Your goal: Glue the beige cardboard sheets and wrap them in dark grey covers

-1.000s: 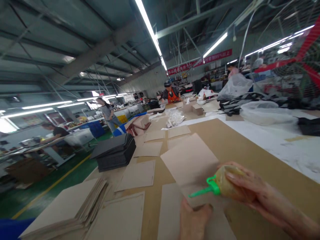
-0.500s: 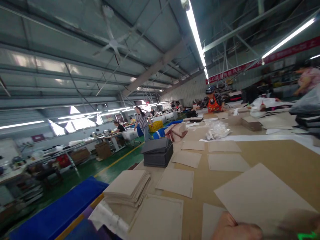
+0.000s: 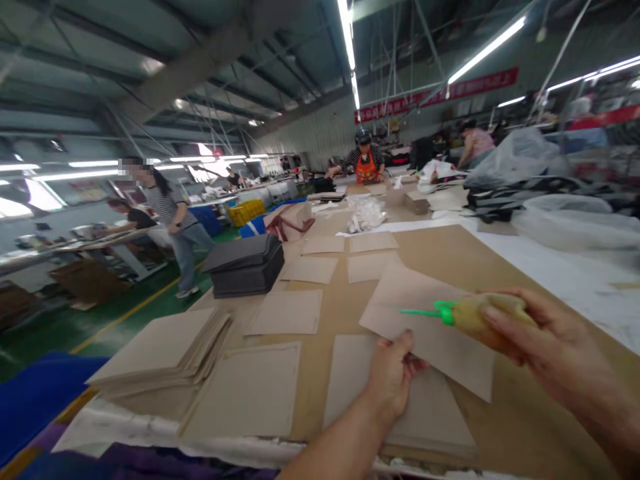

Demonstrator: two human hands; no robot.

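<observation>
My right hand point(image 3: 543, 340) is closed round a yellowish glue bottle point(image 3: 480, 313) with a green nozzle that points left over a tan cardboard sheet point(image 3: 425, 320). My left hand point(image 3: 393, 377) pinches the near edge of that sheet and lifts it off the brown table point(image 3: 500, 267). Under it lies another sheet point(image 3: 425, 413). A sheet with glue lines round its edges point(image 3: 250, 393) lies to the left.
A stack of tan sheets point(image 3: 165, 347) sits at the near left, a dark grey stack point(image 3: 245, 263) beyond it. Several single sheets lie spread up the table. Plastic bags point(image 3: 565, 223) pile up on the right. A person in a striped shirt point(image 3: 173, 217) walks the green aisle; others work at the far end.
The view has swung back down and to the right. The glue bottle and both hands are in full view again, with the lifted sheet held higher.
</observation>
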